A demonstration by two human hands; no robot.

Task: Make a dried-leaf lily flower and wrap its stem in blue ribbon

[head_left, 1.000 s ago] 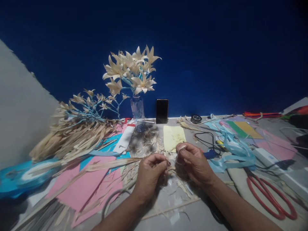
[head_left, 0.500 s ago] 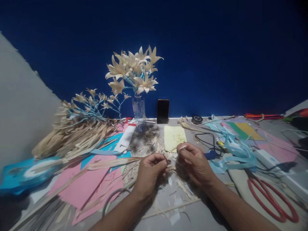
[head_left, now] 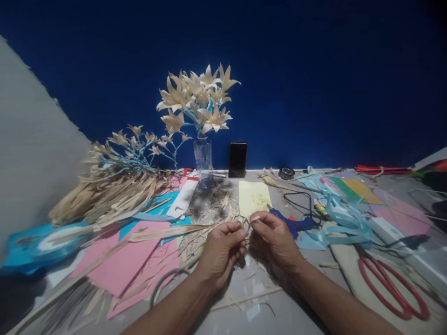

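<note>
My left hand (head_left: pixel 221 249) is closed in a pinch over the middle of the table; what its fingertips hold is too small to make out. Close beside it, my right hand (head_left: pixel 275 239) pinches a small pale strip of dried husk (head_left: pixel 255 218). The two sets of fingertips almost meet. Behind the right hand lies a blue glue gun (head_left: pixel 296 225), partly covered by it. A yellow paper (head_left: pixel 254 197) lies just beyond the fingers. Husk scraps (head_left: pixel 228 211) are scattered around both hands.
A clear vase (head_left: pixel 203 160) of husk flowers (head_left: pixel 199 97) and a phone (head_left: pixel 238 160) stand at the back. Dried husks (head_left: pixel 101 197) and pink sheets (head_left: pixel 131 256) lie left. Blue ribbon (head_left: pixel 344 218) and red-handled scissors (head_left: pixel 391 288) lie right.
My right hand has moved left and slightly down, closer to my left hand, with the pale strip. More of the glue gun now shows. The view has shifted slightly.
</note>
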